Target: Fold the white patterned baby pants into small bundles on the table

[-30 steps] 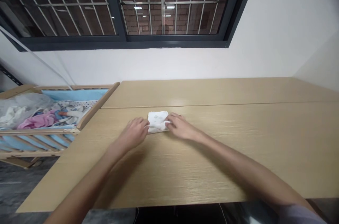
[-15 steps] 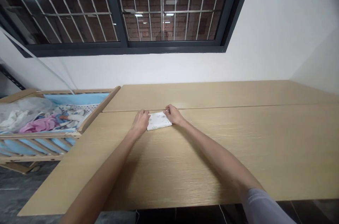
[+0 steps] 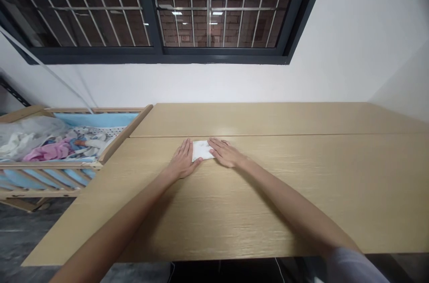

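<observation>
A small folded white cloth with a faint print (image 3: 202,150) lies flat on the wooden tabletop (image 3: 214,211). My left hand (image 3: 182,159) rests along its left side, fingers stretched out and the thumb at its near edge. On the other side, my right hand (image 3: 225,152) lies flat over the cloth's right end, with its fingers pointing left. Neither hand grasps anything. Parts of the cloth's left and right edges are hidden under the fingers.
To the left stands a wooden crib (image 3: 125,135) with blue lining, holding a pink cloth (image 3: 50,150), other fabrics and a clear plastic bag (image 3: 31,131). A seam runs across the tabletop beyond my hands. Behind it rise a white wall and a barred window (image 3: 214,55).
My fingers have gone from pinching the cloth's two sides to lying flat and stretched out against it. The cloth now shows less between my hands. The view has tilted slightly downward.
</observation>
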The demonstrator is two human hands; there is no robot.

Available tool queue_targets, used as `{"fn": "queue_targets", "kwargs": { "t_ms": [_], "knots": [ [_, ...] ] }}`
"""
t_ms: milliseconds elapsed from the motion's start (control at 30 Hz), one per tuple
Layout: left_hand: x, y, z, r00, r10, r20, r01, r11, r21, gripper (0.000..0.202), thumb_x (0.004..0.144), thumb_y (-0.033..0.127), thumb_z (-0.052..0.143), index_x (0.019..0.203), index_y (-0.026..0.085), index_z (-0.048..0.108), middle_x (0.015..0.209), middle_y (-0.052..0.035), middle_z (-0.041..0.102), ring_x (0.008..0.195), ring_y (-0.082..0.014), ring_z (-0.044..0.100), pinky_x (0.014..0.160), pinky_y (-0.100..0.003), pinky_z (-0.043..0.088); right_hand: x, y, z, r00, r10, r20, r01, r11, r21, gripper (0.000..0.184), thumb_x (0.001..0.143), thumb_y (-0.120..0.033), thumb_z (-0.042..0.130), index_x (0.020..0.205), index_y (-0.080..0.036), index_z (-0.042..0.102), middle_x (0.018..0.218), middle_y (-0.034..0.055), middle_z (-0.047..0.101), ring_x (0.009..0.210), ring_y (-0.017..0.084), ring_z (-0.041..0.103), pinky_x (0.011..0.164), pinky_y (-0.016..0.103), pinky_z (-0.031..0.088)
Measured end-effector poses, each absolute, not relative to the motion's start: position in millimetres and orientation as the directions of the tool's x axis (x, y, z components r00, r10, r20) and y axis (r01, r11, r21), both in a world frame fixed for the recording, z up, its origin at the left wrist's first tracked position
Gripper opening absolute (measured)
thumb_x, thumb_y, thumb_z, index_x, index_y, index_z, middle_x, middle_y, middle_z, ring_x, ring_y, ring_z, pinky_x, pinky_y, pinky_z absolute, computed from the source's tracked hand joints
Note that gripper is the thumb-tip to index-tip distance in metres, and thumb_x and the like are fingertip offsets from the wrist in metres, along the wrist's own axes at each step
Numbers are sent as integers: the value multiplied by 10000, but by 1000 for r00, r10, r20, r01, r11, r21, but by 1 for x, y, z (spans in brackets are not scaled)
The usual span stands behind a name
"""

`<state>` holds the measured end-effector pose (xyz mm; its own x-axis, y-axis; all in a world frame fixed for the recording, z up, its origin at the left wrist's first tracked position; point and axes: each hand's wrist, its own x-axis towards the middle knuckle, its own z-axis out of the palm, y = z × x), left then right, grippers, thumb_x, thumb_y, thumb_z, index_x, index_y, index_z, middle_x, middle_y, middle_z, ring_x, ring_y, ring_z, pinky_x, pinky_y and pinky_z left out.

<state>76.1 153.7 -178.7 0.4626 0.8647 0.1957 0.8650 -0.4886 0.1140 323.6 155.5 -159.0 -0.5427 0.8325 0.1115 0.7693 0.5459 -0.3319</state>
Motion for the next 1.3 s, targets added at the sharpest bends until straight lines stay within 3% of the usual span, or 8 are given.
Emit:
{"fn": "queue_targets", "kwargs": {
  "t_ms": [167,467,633,833,933,1033,1133,1300],
  "knots": [
    [70,142,-163,525,809,264,827,-558,66,885,976,660,297,1551,-5,196,1635,-282,194,1546,-358,130,1225,-509,219,329,146,-154,-540,814,215,731,580,-359,670,1055,-526,192,1599,-141,246,1669,143,188,1548,260,167,1236,488,173],
    [73,133,-149,573,778,258,793,-606,63,663,915,559,566,1391,103,505,1444,-227,545,1331,-368,509,1124,-504,354,335,139,-157,-618,743,257,647,667,-369,697,959,-448,527,1554,-142,330,1597,183,364,1485,328,313,1185,510,254],
    [80,142,-150,518,814,263,823,-558,105,541,849,233,593,1370,116,509,1364,-197,614,1278,-331,559,1097,-461,390,323,148,-169,-531,764,366,667,644,-374,560,859,-209,519,1415,-156,474,1457,169,532,1355,298,464,1109,494,307],
    [96,137,-127,398,865,306,858,-469,209,335,855,130,476,1150,128,635,1264,-186,649,1231,-326,580,1076,-466,409,307,164,-151,-325,833,447,651,540,-533,356,844,-253,528,1192,-183,550,1198,117,659,1150,293,554,1039,505,348],
    [93,124,-103,361,884,297,846,-445,293,261,910,225,446,1050,159,656,1109,-138,701,1103,-310,639,970,-448,489,308,172,-119,-244,896,371,475,444,-760,382,830,-263,555,1204,-200,510,1069,71,678,989,249,621,885,407,478],
    [85,111,-91,346,917,196,772,-397,496,256,910,305,486,1097,181,610,963,-60,735,880,-232,703,760,-336,552,313,179,-87,-371,915,159,329,289,-899,331,828,-254,599,1149,-203,541,898,29,682,775,196,649,636,281,496],
    [83,102,-102,279,957,73,684,-252,685,357,880,388,571,1161,170,538,885,-33,739,811,-212,713,697,-303,543,314,187,-79,-479,878,-8,355,186,-916,324,814,-281,703,1098,-196,573,792,14,677,667,170,639,525,231,455],
    [91,93,-137,190,981,32,779,-170,603,208,867,320,569,1029,192,540,762,-18,708,746,-217,695,639,-296,483,300,199,-122,-502,862,-67,485,216,-848,365,795,-312,785,1050,-170,566,718,7,674,579,155,609,479,228,449]
  ]
}}
